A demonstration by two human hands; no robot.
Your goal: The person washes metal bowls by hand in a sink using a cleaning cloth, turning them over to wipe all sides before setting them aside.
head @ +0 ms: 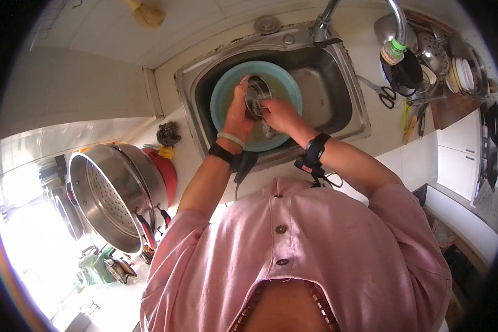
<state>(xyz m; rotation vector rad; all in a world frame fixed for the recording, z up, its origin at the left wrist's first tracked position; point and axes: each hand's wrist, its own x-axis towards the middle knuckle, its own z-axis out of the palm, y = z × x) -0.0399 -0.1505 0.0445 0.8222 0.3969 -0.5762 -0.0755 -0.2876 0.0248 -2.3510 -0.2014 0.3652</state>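
Over a light-blue plastic basin (220, 85), my left hand (236, 116) grips a small stainless-steel bowl (257, 86) by its left side. The bowl is tilted, its inside partly turned up. My right hand (283, 117) holds a greyish cloth or mesh scrubber (269, 130) against the lower part of the bowl. Fingers hide much of the scrubber, so its exact kind cannot be told. Cloudy water (280, 89) lies in the basin, which stands in the left part of a stainless-steel sink (315, 89).
A faucet (321, 31) and a curved spout (397, 25) with a green-banded end rise behind. Scissors (384, 93), an orange-handled tool (411, 129) and stacked metal kitchenware (433, 58) lie right. Steel wool (168, 134) and a large steamer pot (108, 195) stand left.
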